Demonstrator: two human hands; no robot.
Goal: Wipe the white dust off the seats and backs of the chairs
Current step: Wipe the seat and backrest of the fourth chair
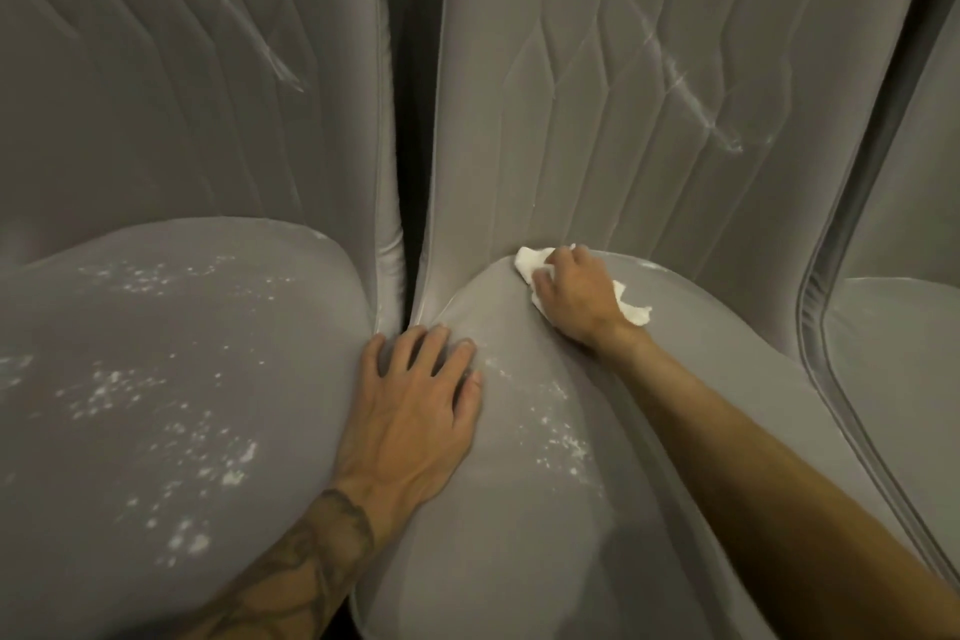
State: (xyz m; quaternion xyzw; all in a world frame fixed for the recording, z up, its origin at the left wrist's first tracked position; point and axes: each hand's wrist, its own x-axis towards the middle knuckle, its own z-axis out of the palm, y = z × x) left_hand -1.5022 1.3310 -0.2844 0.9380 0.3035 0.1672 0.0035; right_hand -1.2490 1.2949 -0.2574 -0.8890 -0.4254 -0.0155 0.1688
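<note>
Left hand (415,405) on seat (519,561); cloth (530,261) under right fingers (544,282)

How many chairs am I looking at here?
3. The left chair, its seat speckled with white dust; the middle chair, where the right hand holds a white cloth; the right chair, mostly cut off at the edge. More may lie out of view.

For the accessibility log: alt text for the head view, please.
A person's right hand grips a white cloth against the rear of the middle chair seat, while the left hand rests flat on that seat's left edge. White dust speckles this seat and the left chair seat; white streaks cross both backrests.
</note>
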